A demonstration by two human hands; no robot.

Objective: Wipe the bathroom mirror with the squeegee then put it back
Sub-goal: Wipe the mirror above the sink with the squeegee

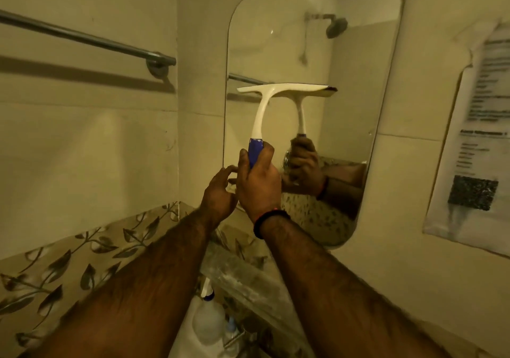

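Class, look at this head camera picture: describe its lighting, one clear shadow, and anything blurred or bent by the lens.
Head view: dim, yellowish light throughout; the towel bar throws a dark shadow on the wall below it; the paper notice on the right is too blurred to read; the wide lens bows the mirror edges, while the squeegee stays fairly sharp.
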